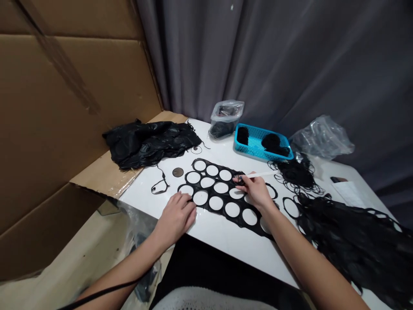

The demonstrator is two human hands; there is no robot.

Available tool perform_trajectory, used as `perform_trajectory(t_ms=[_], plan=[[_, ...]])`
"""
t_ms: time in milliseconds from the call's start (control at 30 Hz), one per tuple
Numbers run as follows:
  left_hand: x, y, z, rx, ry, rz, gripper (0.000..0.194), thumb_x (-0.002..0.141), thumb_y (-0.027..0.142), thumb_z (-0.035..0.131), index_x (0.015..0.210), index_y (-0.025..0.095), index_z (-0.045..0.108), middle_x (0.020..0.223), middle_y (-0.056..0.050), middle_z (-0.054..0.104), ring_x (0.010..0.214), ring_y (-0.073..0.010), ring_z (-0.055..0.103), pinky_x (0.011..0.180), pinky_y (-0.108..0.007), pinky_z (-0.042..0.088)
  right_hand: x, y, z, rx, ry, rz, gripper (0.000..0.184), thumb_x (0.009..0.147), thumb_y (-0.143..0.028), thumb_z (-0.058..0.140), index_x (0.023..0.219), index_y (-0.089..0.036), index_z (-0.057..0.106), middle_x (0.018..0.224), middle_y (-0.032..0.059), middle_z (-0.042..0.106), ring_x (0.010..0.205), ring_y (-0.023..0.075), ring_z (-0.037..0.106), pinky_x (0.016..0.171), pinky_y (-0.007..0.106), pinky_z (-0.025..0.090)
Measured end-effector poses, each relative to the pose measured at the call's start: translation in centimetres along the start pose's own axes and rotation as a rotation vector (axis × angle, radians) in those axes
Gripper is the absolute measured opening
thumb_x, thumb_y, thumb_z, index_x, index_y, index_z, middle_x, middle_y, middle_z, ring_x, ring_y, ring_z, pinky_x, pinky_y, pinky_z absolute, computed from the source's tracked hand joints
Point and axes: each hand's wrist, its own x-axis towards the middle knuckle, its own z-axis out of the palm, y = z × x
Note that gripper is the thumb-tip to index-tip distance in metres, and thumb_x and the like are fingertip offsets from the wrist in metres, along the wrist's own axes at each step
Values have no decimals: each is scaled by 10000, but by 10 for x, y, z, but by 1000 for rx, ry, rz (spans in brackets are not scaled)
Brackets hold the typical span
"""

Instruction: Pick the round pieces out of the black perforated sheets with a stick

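A black sheet with rows of round holes (211,202) lies flat on the white table. My left hand (176,213) rests on its near left corner, the fingers laid down and holding nothing visible. Over the sheet's far right part, my right hand (258,191) is closed round a thin white stick-like tool (264,174), which points right past the hand. A small dark bit shows at those fingertips; I cannot make out whether it is part of the tool. Left of the sheet are a dark round disc (177,172) and a loose black loop scrap (160,186).
A blue basket (248,150) holds black pieces, beside a clear bag (226,118) with dark contents. Crumpled black sheets (151,142) lie at left, tangled black rings (295,174) and a black heap (358,241) at right. A cardboard wall (71,107) stands left.
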Motion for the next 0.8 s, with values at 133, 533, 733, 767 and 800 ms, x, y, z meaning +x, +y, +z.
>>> perform_trajectory(t_ms=[133,533,733,767,800], plan=[[2,20,10,-61,-30,122,260,972,173,491,1215,144,582,1255,-143,586,1253,-286,521,1091,-492,446,-30,6,14,-94,-268,58,312,787,-428,758,808,-193,553,903,47,676,847,179,700,757,297,596],[-9,26,27,-23,-77,139,327,966,145,486,1276,84,568,1285,-164,614,1284,-299,535,1097,-476,472,-72,17,30,-673,-477,-294,225,918,-275,550,722,-210,460,777,-15,544,750,157,515,702,281,384],[-8,26,27,-21,-93,140,329,961,139,481,1273,83,568,1282,-162,612,1275,-296,536,1093,-467,475,-77,25,32,-781,-458,-427,207,952,-221,511,750,-215,464,811,4,556,772,169,531,724,297,410],[-8,26,27,-21,-100,144,331,960,137,482,1275,81,566,1280,-161,612,1275,-295,536,1098,-465,471,-80,26,32,-820,-463,-476,211,963,-213,495,755,-216,461,822,13,554,779,175,526,723,302,414],[-8,26,27,-20,-108,150,333,959,135,483,1277,80,564,1277,-160,613,1272,-294,538,1102,-464,466,-83,27,33,-868,-470,-540,212,975,-204,472,763,-216,461,831,24,555,785,183,519,720,309,418]])
